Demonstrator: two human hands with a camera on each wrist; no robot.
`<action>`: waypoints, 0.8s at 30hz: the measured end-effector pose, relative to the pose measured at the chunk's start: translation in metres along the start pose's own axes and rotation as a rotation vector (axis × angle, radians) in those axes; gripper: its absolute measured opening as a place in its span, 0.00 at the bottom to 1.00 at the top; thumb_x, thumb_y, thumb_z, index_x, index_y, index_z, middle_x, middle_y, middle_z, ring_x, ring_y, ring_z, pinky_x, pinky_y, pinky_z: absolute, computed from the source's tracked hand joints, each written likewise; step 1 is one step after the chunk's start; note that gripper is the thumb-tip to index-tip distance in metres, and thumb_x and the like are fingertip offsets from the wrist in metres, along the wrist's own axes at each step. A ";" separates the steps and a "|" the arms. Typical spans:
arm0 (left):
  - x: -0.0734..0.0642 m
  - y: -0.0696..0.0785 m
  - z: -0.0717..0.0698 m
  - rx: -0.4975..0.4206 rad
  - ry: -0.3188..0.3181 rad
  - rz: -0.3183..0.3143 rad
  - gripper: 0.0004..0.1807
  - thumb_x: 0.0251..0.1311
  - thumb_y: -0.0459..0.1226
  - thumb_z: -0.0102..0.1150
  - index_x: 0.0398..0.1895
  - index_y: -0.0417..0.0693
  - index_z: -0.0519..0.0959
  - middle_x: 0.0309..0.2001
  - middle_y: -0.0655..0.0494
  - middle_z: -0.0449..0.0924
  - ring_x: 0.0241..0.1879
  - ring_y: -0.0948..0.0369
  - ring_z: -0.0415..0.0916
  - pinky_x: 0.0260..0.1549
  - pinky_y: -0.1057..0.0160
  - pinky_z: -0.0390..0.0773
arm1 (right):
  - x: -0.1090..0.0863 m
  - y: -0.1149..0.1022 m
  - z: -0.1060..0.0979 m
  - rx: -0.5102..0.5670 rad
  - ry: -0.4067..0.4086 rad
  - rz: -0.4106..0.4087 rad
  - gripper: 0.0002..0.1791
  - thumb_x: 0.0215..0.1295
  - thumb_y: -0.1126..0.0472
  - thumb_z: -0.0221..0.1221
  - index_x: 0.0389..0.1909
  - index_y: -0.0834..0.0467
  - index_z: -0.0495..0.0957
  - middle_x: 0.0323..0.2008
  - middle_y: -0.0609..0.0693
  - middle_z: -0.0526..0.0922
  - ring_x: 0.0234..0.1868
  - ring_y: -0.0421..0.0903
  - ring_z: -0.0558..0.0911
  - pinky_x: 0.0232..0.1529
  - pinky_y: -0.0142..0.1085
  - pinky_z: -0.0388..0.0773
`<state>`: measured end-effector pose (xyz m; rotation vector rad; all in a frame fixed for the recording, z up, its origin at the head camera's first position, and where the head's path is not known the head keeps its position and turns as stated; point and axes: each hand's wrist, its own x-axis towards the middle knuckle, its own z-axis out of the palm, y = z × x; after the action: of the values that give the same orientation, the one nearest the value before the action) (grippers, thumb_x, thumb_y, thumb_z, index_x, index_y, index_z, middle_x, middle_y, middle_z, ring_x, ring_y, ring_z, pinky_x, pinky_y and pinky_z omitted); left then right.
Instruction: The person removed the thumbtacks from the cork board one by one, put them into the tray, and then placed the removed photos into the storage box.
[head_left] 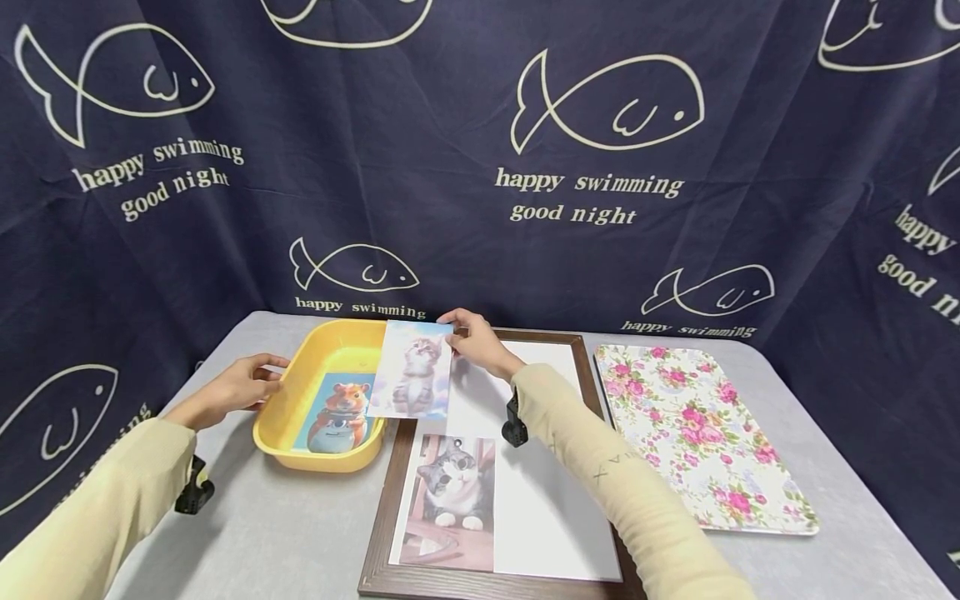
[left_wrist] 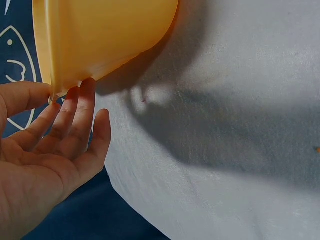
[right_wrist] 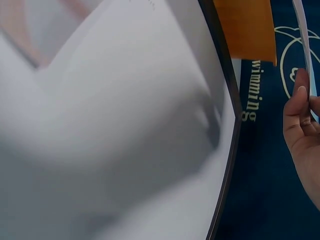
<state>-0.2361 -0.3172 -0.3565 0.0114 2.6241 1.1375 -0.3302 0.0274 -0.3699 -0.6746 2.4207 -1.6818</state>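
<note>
My right hand [head_left: 480,343] pinches a kitten picture card [head_left: 411,375] by its upper right edge, over the gap between a yellow plastic basin [head_left: 281,446] and a dark wooden frame [head_left: 397,492]. In the right wrist view, thumb and fingers of the right hand [right_wrist: 302,120] grip the card's edge. My left hand [head_left: 243,385] holds the basin's left rim; in the left wrist view its thumb [left_wrist: 30,95] and fingertips meet at the rim. Inside the basin lies a hamster picture card [head_left: 337,417], partly overlapped by the kitten card in the head view.
A black-and-white cat picture [head_left: 450,504] lies at the lower left of the frame's white backing [head_left: 555,517]. To the right is a flower-patterned board [head_left: 697,433]. A dark blue fish-print curtain [head_left: 450,167] hangs behind the grey table [head_left: 225,533].
</note>
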 end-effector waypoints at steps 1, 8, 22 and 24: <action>0.000 0.000 0.000 0.002 0.000 -0.001 0.27 0.61 0.34 0.46 0.61 0.29 0.57 0.52 0.30 0.68 0.40 0.59 0.74 0.34 0.64 0.75 | 0.001 -0.001 0.002 0.001 0.000 -0.001 0.18 0.61 0.75 0.48 0.51 0.64 0.71 0.30 0.53 0.69 0.30 0.58 0.75 0.37 0.51 0.76; 0.001 0.001 0.000 0.004 0.004 -0.012 0.27 0.61 0.34 0.46 0.61 0.29 0.57 0.51 0.31 0.68 0.39 0.60 0.74 0.34 0.64 0.75 | 0.006 -0.006 0.013 0.009 0.008 -0.008 0.18 0.59 0.75 0.48 0.51 0.64 0.72 0.30 0.53 0.70 0.24 0.46 0.74 0.38 0.53 0.75; 0.003 -0.002 -0.001 0.004 0.000 -0.009 0.27 0.61 0.34 0.47 0.61 0.30 0.57 0.52 0.30 0.68 0.40 0.59 0.74 0.34 0.63 0.75 | 0.015 -0.009 0.044 0.022 -0.049 -0.068 0.17 0.61 0.72 0.49 0.50 0.59 0.73 0.32 0.52 0.71 0.22 0.47 0.75 0.30 0.39 0.79; 0.002 -0.002 -0.001 0.004 0.000 -0.011 0.27 0.61 0.34 0.47 0.61 0.29 0.57 0.52 0.30 0.68 0.40 0.58 0.74 0.34 0.63 0.75 | 0.015 -0.011 0.047 0.012 -0.054 -0.073 0.17 0.61 0.72 0.48 0.50 0.59 0.73 0.35 0.54 0.71 0.21 0.46 0.75 0.31 0.41 0.79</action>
<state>-0.2383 -0.3189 -0.3583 -0.0019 2.6230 1.1286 -0.3245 -0.0231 -0.3752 -0.8048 2.3754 -1.6802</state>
